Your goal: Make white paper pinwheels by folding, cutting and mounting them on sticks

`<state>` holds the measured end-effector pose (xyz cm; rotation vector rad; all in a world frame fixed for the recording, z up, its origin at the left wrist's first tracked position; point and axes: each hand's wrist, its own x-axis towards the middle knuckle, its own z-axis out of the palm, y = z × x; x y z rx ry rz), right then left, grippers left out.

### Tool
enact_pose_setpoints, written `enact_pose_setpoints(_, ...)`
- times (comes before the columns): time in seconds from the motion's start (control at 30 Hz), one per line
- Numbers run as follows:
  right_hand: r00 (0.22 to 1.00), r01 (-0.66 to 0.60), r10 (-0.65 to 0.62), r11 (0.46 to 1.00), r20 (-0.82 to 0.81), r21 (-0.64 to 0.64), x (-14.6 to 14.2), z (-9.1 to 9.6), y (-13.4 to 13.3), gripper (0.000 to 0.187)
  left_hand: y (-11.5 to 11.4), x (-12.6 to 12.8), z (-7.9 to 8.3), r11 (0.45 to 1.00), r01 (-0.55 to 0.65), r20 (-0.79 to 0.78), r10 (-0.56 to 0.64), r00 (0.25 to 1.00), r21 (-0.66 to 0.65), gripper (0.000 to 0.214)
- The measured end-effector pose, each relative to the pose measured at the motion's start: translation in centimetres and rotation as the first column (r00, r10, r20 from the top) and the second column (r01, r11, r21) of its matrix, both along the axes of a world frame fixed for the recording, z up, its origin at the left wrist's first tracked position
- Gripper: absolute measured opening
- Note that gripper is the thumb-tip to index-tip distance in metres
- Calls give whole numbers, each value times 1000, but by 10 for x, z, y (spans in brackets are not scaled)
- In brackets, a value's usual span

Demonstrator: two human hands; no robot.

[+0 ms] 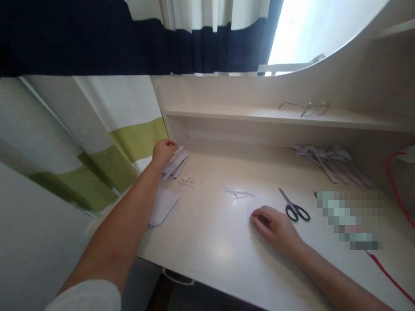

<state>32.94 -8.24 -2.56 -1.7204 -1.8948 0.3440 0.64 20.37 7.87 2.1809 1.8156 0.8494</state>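
At the back left of the desk, my left hand point(164, 152) is curled beside a pile of narrow, folded pale paper strips point(177, 162). Its fingertips are partly hidden, so what they grip does not show. Over the middle right, my right hand point(274, 226) is closed in a pinch on a faint, thin thread. A small tangle of pale threads point(240, 193) lies just beyond it. Small whitish bits point(186, 180) are scattered in front of the strips. A stack of flat pale paper sheets point(164, 206) rests near my left forearm.
Black-handled scissors point(293, 206) lie right of my right hand. Tied strips with long tails point(327, 160) sit at the back right. A blurred-out object point(346, 220) with a red cord point(389, 274) is further right. Glasses point(313, 107) rest on the shelf point(233, 110); curtains point(136, 138) hang at left.
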Motion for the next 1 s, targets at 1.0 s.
enact_pose_setpoints(1.0, 942, -243, 236, 970, 239, -2, -66, 20, 22, 18, -158, -95, -49, 903, 281, -200, -356, 913, -326, 24)
